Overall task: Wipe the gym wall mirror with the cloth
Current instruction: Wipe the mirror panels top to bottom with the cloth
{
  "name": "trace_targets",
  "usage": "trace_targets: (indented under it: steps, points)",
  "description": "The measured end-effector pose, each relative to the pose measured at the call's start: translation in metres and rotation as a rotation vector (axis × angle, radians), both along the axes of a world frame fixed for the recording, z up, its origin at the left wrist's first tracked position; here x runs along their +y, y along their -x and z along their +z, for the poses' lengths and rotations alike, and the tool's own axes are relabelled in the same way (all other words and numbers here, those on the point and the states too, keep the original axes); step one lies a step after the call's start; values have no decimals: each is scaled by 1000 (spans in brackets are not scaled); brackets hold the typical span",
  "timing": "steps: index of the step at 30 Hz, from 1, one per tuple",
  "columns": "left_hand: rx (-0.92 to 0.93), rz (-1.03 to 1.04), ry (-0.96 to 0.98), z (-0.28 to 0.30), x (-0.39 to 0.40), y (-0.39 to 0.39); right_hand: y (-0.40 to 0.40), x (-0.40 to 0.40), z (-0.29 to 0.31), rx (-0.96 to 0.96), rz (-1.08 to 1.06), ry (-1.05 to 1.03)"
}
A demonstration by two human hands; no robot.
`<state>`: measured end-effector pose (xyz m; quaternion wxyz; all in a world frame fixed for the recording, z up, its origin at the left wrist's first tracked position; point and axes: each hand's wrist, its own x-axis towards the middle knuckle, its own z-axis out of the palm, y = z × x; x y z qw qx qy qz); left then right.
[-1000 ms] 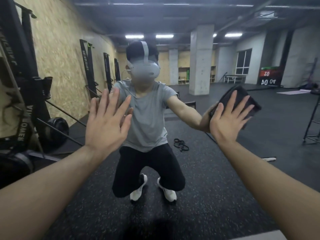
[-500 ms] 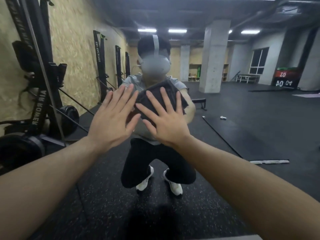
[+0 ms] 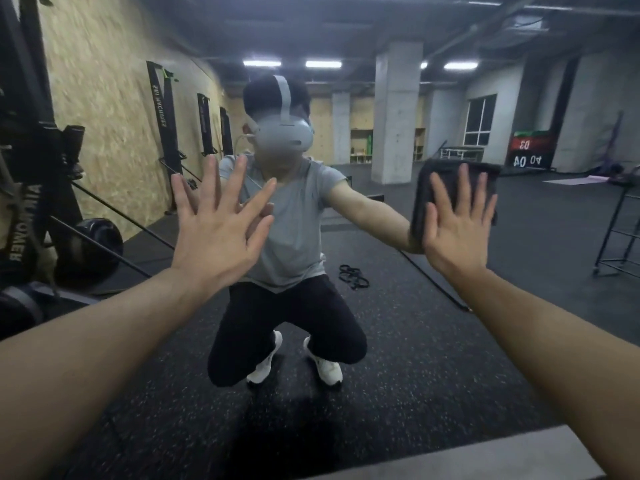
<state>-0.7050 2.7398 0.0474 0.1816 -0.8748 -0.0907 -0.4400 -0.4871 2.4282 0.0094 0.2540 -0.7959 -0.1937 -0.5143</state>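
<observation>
fingers (image 3: pixel 465 188) spread flat, pressing cloth (image 3: pixel 450 174) on mirror (image 3: pixel 519 306) | left hand (image 3: pixel 218 230) flat beside | wheeled rack (image 3: pixel 620 233) reflected right

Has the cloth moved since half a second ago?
Yes. The cloth under the right hand swept right, away from the braced left hand.

Mirrored "03" and "04 04" on the black sign (image 3: pixel 528 152) reflected right of the concrete pillar (image 3: pixel 397 112), "SKI MACHINES" reversed on the upright machine (image 3: pixel 162 109) left of that pillar
</observation>
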Motion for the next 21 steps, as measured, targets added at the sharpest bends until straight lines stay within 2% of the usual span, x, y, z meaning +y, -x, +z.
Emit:
trace_targets:
  steps: [3,6,8,11,15,21]
  points:
    - [-4,20,-32,-3,5,-1,4,3,-2,134,-17,-179]
    - [-7,11,-57,-3,11,5,18,35,4,202,-20,-346]
    - [-4,-29,-48,-2,18,15,32,63,6,207,-9,-385]
    - [-25,-75,5,-2,31,32,63,114,3,68,32,-241]
    - [-118,-74,189,-6,48,53,110,194,-3,-174,161,110]
    - [-97,-74,204,-20,67,80,148,259,-13,-428,298,457]
